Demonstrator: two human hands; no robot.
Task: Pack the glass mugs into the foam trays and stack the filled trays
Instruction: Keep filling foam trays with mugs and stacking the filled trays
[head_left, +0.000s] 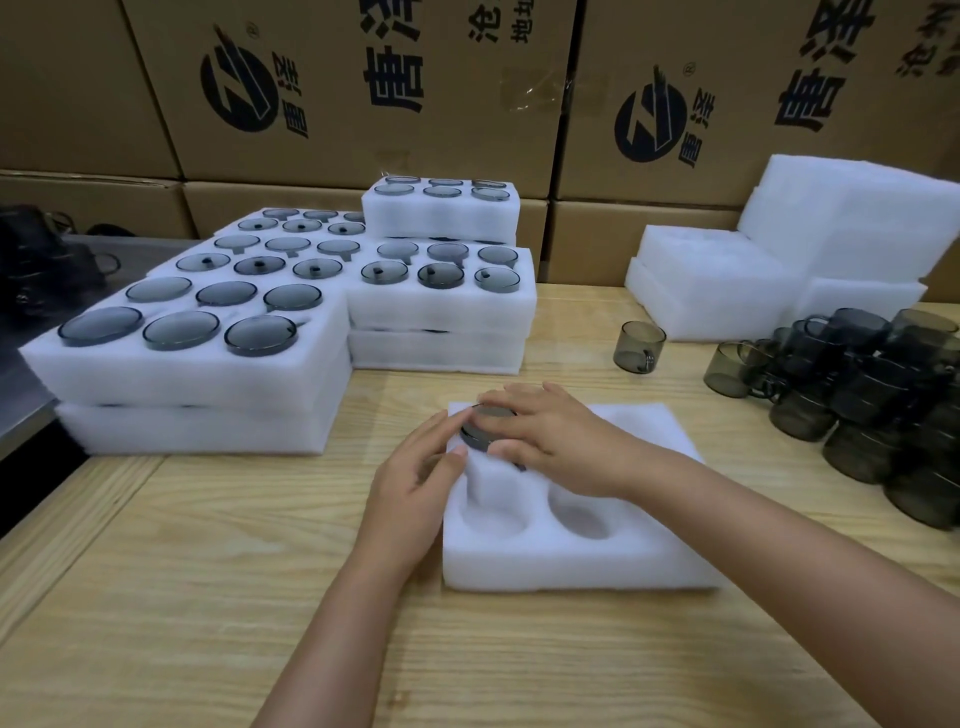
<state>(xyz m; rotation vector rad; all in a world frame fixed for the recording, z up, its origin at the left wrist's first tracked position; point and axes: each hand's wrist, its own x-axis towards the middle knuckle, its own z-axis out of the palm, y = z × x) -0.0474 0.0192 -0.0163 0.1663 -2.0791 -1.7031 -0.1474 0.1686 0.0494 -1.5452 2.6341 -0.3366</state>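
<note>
A white foam tray (571, 566) lies on the wooden table in front of me, with empty round pockets at its near side. A smoky grey glass mug (480, 434) sits upside down in the tray's far left pocket. My right hand (550, 431) lies over the mug's top and grips it. My left hand (415, 483) rests against the tray's left edge, its fingertips touching the foam beside the mug. A pile of loose grey mugs (862, 400) is at the right, and a single mug (638, 346) stands apart from it.
Stacks of filled foam trays (208, 364) stand at the left and behind the tray (441, 312). Empty foam trays (727, 291) are piled at the back right. Cardboard boxes (363, 88) form a wall behind the table.
</note>
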